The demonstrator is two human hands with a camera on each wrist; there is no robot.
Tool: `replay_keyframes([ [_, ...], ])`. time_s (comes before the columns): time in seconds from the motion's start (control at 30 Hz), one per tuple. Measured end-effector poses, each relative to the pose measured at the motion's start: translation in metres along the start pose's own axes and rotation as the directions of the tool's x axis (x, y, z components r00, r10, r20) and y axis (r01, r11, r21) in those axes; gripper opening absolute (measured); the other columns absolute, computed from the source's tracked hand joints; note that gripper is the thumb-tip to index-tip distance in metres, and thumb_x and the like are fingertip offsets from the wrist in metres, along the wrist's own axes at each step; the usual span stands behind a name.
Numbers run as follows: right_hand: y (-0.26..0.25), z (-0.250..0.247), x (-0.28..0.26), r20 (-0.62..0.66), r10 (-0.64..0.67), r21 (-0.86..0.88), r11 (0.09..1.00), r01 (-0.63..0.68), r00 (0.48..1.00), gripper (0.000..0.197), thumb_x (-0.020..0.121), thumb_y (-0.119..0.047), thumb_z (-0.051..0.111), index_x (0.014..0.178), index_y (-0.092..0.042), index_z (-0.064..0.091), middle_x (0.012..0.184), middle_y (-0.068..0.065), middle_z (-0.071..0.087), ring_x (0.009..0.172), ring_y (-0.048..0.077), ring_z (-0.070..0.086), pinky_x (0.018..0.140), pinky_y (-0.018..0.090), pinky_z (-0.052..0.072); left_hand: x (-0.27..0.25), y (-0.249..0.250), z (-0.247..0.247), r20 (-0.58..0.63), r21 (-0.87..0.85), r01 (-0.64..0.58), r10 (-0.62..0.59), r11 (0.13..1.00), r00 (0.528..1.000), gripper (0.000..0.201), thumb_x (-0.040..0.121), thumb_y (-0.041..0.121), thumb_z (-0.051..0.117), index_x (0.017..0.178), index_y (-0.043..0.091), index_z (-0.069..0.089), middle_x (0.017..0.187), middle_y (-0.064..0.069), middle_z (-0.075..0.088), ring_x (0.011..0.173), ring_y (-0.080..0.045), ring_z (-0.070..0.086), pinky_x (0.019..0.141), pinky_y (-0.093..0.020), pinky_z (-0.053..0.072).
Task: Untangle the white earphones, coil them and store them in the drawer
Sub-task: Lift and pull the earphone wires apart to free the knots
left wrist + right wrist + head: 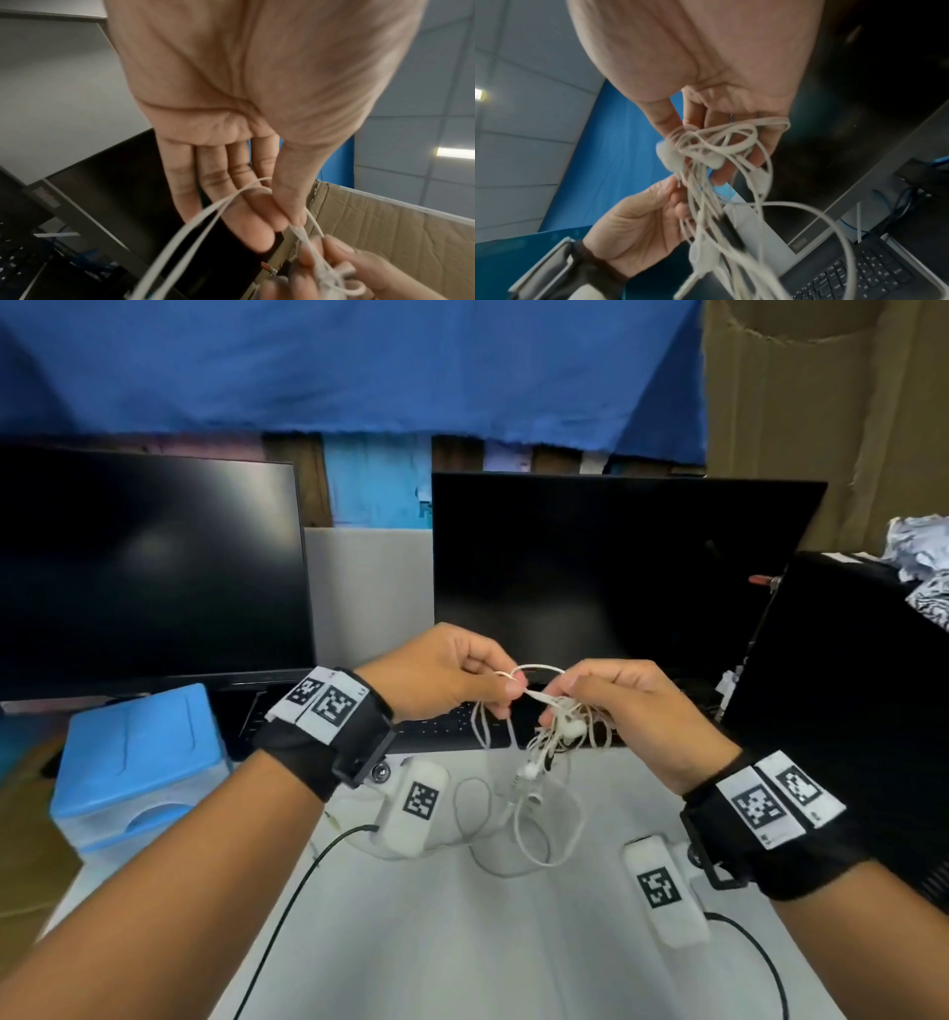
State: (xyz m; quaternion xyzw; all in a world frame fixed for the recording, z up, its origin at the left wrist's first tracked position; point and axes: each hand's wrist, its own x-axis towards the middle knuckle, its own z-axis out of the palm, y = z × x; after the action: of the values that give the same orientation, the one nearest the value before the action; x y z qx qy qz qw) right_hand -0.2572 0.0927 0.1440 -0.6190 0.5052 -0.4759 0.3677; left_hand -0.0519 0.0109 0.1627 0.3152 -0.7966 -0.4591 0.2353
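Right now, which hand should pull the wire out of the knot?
Probably the left hand: it pinches just one loop of the white earphones, so it can tug. The right hand is full, gripping the tangled bunch steady.

White table (462,942) carries two monitors (149,567), a keyboard (441,726), a blue drawer box (133,762) — plus trailing earphone loops (534,834).

No words or numbers can be read anywhere. Black-and-white square code patterns sit on the left wristband (322,706), the right wristband (775,801) and two white blocks (420,801) hanging under the wrists. A small mark on the laptop's (800,242) edge is too blurry to read.
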Motion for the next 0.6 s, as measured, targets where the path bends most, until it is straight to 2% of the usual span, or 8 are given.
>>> replay_keyframes([
  [0.1,0.003,-0.003,-0.001,-0.071,-0.004,-0.04,0.999,0.001,0.997,0.024,0.095,-0.009,0.055,0.085,-0.009,0.077,0.089,0.023,0.072,0.078,0.029,0.066,0.079,0.045,0.052,-0.006,-0.002,-0.001,-0.114,0.004,-0.012,0.013,1.0,0.993,0.007,0.088,0.015,0.069,0.085,0.018,0.075,0.076,-0.006,0.072,0.057,-0.011,0.058,0.064,-0.025,0.051],
  [0.2,0.004,-0.005,0.001,-0.144,-0.035,0.002,0.999,0.036,0.989,0.026,0.095,-0.007,0.054,0.08,-0.009,0.074,0.086,0.012,0.073,0.083,0.016,0.065,0.081,0.033,0.05,-0.014,0.004,-0.001,-0.225,0.015,-0.052,0.054,0.999,0.973,0.01,0.089,0.018,0.069,0.089,0.014,0.078,0.078,-0.014,0.07,0.051,-0.013,0.044,0.051,-0.02,0.039],
  [0.27,0.003,-0.011,0.005,-0.164,-0.009,0.151,0.988,0.034,0.986,0.027,0.097,-0.007,0.05,0.08,-0.008,0.07,0.074,0.005,0.067,0.079,0.015,0.063,0.078,0.032,0.05,-0.017,0.006,-0.002,-0.304,-0.053,-0.08,0.06,0.995,0.951,0.015,0.091,0.018,0.066,0.096,0.009,0.077,0.07,-0.008,0.067,0.049,-0.007,0.041,0.048,-0.015,0.032],
  [0.33,-0.001,-0.015,0.006,-0.146,0.035,0.363,0.932,0.02,0.989,0.028,0.1,-0.006,0.044,0.082,-0.005,0.066,0.062,0.003,0.052,0.067,0.016,0.057,0.07,0.029,0.049,-0.019,0.007,-0.003,-0.373,-0.13,-0.11,0.054,0.985,0.926,0.014,0.091,0.02,0.064,0.095,0.014,0.076,0.064,0.005,0.062,0.048,-0.006,0.035,0.045,-0.014,0.029],
  [0.4,-0.005,-0.014,0.005,-0.122,0.064,0.467,0.884,0.0,0.99,0.028,0.1,-0.007,0.042,0.084,-0.004,0.064,0.058,0.001,0.04,0.059,0.015,0.053,0.064,0.028,0.05,-0.02,0.01,-0.002,-0.401,-0.204,-0.15,0.058,0.967,0.914,0.013,0.093,0.019,0.062,0.094,0.016,0.075,0.069,0.005,0.064,0.047,-0.008,0.03,0.043,-0.015,0.025],
  [0.5,-0.006,-0.008,0.004,-0.119,0.057,0.312,0.95,-0.017,0.991,0.025,0.1,-0.009,0.046,0.089,-0.004,0.067,0.056,0.003,0.036,0.059,0.016,0.058,0.065,0.027,0.053,-0.019,0.019,0.004,-0.385,-0.291,-0.196,0.073,0.936,0.92,0.018,0.098,0.017,0.053,0.093,0.014,0.07,0.094,-0.007,0.073,0.042,-0.008,0.026,0.042,-0.019,0.019],
  [0.53,-0.007,-0.007,0.004,-0.125,0.05,0.259,0.966,-0.016,0.991,0.024,0.1,-0.011,0.048,0.09,-0.004,0.068,0.055,0.004,0.033,0.058,0.015,0.059,0.065,0.027,0.053,-0.018,0.022,0.005,-0.393,-0.309,-0.202,0.069,0.929,0.917,0.019,0.099,0.018,0.052,0.092,0.015,0.069,0.091,-0.006,0.074,0.04,-0.008,0.026,0.04,-0.018,0.018],
  [0.6,-0.009,-0.005,0.004,-0.132,0.042,0.194,0.981,-0.016,0.99,0.022,0.099,-0.014,0.052,0.092,-0.003,0.07,0.051,0.005,0.03,0.053,0.016,0.06,0.064,0.032,0.052,-0.015,0.025,0.007,-0.432,-0.309,-0.197,0.048,0.93,0.901,0.018,0.099,0.021,0.053,0.093,0.018,0.069,0.064,-0.002,0.067,0.038,-0.008,0.027,0.036,-0.015,0.021],
])
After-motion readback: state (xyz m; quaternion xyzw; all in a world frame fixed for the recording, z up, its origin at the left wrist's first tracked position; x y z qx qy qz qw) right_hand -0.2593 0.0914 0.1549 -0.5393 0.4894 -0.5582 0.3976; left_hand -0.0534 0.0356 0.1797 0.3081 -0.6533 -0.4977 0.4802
